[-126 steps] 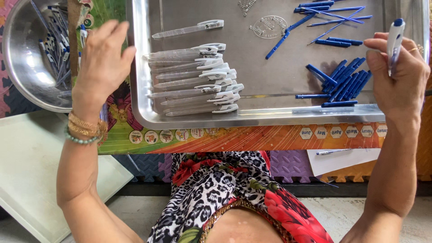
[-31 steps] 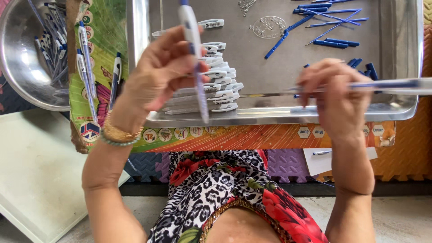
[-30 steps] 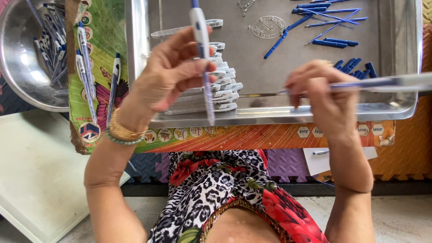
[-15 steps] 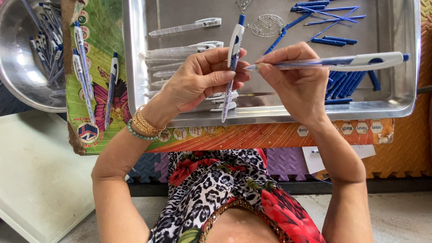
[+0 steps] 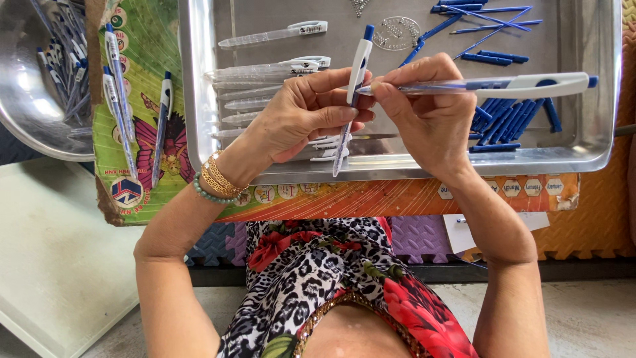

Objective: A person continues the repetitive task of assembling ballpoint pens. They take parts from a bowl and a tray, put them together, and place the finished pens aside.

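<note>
I am looking down at both hands working above the metal tray (image 5: 599, 99). The left hand (image 5: 301, 113) is pinching an upright white pen (image 5: 352, 86) with a blue cap end between thumb and fingertips, its clear tip pointing down toward the tray's near rim. The right hand (image 5: 430, 116) is gripping a second pen (image 5: 503, 85), this one lying level, its white grip end sticking out to the right and its clear barrel running left until it is meeting the upright pen just beside the left thumb. Both hands are closed on their pens and are touching each other at the fingertips.

Under the left hand, a row of clear pen barrels (image 5: 265, 73) is lying in the tray. Under and beside the right hand, a heap of blue refills and parts (image 5: 503, 116) is sitting in the tray's right half, with more blue pieces (image 5: 477, 20) scattered farther back. To the left, three finished pens (image 5: 116, 86) are resting on a green printed board (image 5: 136, 40), and a steel bowl (image 5: 26, 113) holding more pens is sitting at the far left edge.
</note>
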